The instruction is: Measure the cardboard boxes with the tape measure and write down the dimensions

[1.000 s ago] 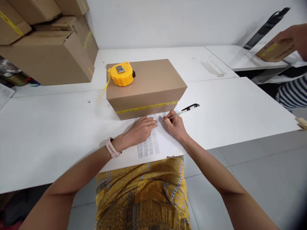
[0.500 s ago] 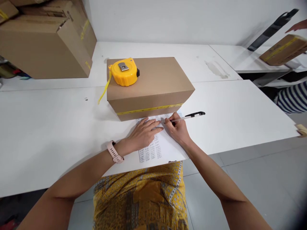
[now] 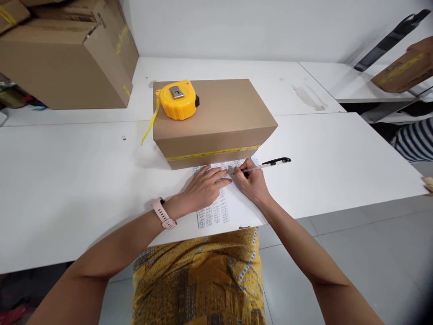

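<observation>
A sheet of paper (image 3: 241, 205) with columns of handwriting lies at the table's front edge, its far end against the foot of a cardboard box (image 3: 223, 106). My left hand (image 3: 208, 187) rests flat on the paper, fingers spread toward the right. In my right hand (image 3: 253, 183) is a pen (image 3: 275, 162) with a black clip, its tip down at the paper beside my left fingertips. The tip itself is partly hidden by my fingers. On top of the box, at its left end, sits a yellow tape measure (image 3: 178, 100) with a yellow wrist cord hanging over the side.
Several cardboard boxes (image 3: 67, 67) are stacked at the back left of the white table (image 3: 61, 180). At the far right, another person's hand (image 3: 422, 45) touches a taped box (image 3: 399, 72), near a dark cylindrical object (image 3: 385, 45) leaning at the wall.
My hands, the pen and the paper keep nearly the same places, with the whole view shifted slightly. At the far right, the other person's hand has come down onto the taped box.
</observation>
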